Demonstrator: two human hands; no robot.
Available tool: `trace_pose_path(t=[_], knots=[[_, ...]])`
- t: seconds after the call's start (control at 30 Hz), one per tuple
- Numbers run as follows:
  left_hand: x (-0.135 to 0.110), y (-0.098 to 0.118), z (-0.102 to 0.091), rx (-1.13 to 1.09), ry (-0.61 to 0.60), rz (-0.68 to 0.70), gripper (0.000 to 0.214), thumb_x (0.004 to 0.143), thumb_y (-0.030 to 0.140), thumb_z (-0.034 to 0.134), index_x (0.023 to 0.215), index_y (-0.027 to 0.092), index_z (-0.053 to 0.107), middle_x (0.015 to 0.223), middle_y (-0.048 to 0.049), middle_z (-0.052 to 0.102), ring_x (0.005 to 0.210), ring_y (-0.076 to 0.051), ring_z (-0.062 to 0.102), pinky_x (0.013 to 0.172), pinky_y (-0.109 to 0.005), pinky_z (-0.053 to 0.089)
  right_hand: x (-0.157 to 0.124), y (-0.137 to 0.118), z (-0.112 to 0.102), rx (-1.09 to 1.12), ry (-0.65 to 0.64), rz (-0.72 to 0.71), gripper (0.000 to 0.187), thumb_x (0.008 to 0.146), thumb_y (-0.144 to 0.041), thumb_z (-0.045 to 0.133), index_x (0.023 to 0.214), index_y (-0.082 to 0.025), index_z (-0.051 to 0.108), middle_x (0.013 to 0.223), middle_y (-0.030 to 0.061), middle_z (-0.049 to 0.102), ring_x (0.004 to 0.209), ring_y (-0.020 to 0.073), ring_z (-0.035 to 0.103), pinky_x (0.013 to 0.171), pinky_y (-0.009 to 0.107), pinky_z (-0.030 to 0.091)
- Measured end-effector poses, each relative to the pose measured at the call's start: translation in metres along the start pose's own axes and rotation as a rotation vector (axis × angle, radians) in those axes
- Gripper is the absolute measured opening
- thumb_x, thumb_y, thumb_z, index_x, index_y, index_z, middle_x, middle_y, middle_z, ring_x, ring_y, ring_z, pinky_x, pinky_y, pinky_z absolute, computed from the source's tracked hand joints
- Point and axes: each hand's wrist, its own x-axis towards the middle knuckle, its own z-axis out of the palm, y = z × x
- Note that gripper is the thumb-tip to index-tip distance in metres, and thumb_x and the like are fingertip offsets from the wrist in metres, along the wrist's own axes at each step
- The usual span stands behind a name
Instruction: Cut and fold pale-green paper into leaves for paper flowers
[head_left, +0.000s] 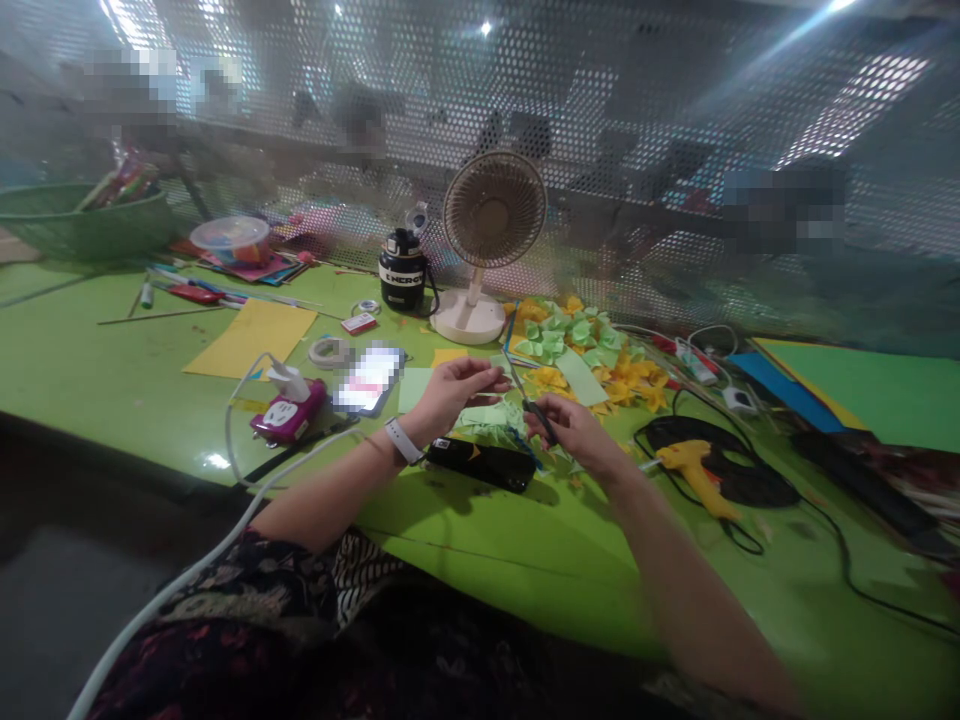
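My right hand (574, 430) grips dark-handled scissors (538, 415), whose blades point up and to the left. Close to the blades, my left hand (459, 395) is pinched on a small piece of pale green paper (508, 364), partly covered by the fingers. Below the hands lies a long black case (480, 463). Crinkled light green paper strips (487, 422) are heaped just behind it. A pale green paper sheet (417, 388) lies beside my left hand. Beyond my right hand spreads a pile of yellow paper flowers (630, 375) and light green paper pieces (581, 335).
A desk fan (474, 315) and black bottle (403, 270) stand at the back. Left are a phone (369, 380), tape roll (330, 351), purple power adapter (292, 415) and white cable (225, 540). A yellow glue gun (697, 475) with a black cord lies right.
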Motion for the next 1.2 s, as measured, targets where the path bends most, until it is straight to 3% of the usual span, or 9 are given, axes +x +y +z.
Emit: trace_pose_path(t=[0.4, 0.87, 1.2], knots=[[0.000, 0.001, 0.000, 0.012, 0.000, -0.020, 0.017, 0.078, 0.020, 0.076, 0.085, 0.011, 0.063, 0.084, -0.0076, 0.075, 0.075, -0.013, 0.072, 0.076, -0.027, 0.057, -0.003, -0.006, 0.003, -0.032, 0.052, 0.049, 0.051, 0.058, -0.060, 0.081, 0.078, -0.020, 0.056, 0.067, -0.0004, 0.062, 0.062, 0.0137, 0.055, 0.051, 0.025, 0.041], [-0.001, 0.003, 0.001, 0.026, 0.030, -0.033, 0.012, 0.082, 0.020, 0.073, 0.084, 0.011, 0.065, 0.084, -0.0077, 0.075, 0.074, -0.013, 0.072, 0.076, -0.027, 0.057, -0.008, -0.016, 0.007, -0.111, 0.100, -0.012, 0.054, 0.059, -0.067, 0.077, 0.071, -0.021, 0.052, 0.062, -0.0016, 0.059, 0.053, 0.0111, 0.048, 0.047, 0.025, 0.035], [0.001, 0.001, -0.001, 0.034, 0.030, -0.022, 0.017, 0.080, 0.022, 0.075, 0.083, 0.010, 0.063, 0.081, -0.0072, 0.074, 0.072, -0.013, 0.072, 0.069, -0.023, 0.056, -0.007, -0.011, 0.008, -0.111, 0.088, 0.005, 0.054, 0.059, -0.068, 0.076, 0.071, -0.021, 0.053, 0.060, -0.0008, 0.060, 0.050, 0.0106, 0.046, 0.046, 0.025, 0.035]])
